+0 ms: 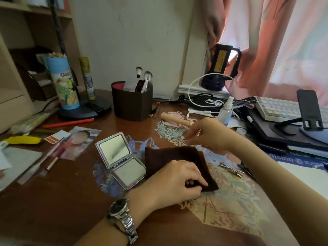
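Hands of one person are seen at a brown cloth [170,157], which is laid folded on the bench [53,201], near the middle of it and partly over a coloured paper sheet. The near right corner of the brown cloth is pinched by the left hand [175,181]: its grip is clamped on the corner, with thumb and curled fingers pressed together on the fabric. A metal wristwatch [119,210] is worn on this wrist. The right hand [207,134] is held at the far right edge of the brown cloth, above a paper cutting [170,134] of leaf pattern. Its fingertips are drawn close together, but it cannot be told whether its grip has the cloth edge or only touches it.

Just beside the brown cloth, on its left side, an open compact mirror [120,158] is placed, with one half raised and one half flat on the bench. A printed photo [79,141] and a red pencil [69,123] are found further to the left. Behind the paper cutting a wooden roller [175,118] is laid, and a brown holder [132,103] with make-up brushes is stood near the wall. Two metal hair clips [230,169] are laid to the right of the brown cloth. A small spray bottle [226,110] and a white keyboard [278,109] are seen at the far right.
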{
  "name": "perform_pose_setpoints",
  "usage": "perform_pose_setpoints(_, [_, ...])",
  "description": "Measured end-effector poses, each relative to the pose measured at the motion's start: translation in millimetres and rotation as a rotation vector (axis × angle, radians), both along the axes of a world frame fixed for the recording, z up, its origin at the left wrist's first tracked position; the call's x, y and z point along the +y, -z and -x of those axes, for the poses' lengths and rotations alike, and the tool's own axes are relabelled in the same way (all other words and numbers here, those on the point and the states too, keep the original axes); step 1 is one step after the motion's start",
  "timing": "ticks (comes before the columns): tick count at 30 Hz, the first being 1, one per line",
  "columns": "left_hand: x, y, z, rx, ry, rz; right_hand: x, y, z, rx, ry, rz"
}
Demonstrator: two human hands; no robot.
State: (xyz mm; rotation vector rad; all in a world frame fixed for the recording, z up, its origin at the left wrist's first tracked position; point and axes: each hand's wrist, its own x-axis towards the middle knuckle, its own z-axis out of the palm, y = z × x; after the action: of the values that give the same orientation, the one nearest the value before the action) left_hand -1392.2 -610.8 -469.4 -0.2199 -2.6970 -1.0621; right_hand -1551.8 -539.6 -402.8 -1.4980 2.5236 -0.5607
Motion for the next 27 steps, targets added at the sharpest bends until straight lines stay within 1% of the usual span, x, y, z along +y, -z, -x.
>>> perform_pose_setpoints(5, [-0.5, 1.0, 0.9, 0.012, -0.003, -0.015, -22.2, 14.0, 6.3, -0.041, -0.025, -0.06])
perform_pose_setpoints(13, [-1.3, 1.4, 1.0, 0.004, -0.002, -0.023, -24.2, 22.4, 13.3, -0.157, -0.026, -0.054])
perform_pose_setpoints(18, [-1.6, 2.4, 1.2, -0.006, -0.01, -0.039, -27.9, 21.0, 14.5, -0.16, -0.031, -0.127])
perform_pose_setpoints(27, [-2.0, 3.1, 1.6, -0.022, -0.006, -0.054, -25.2, 26.4, 16.3, -0.184, -0.024, -0.072])
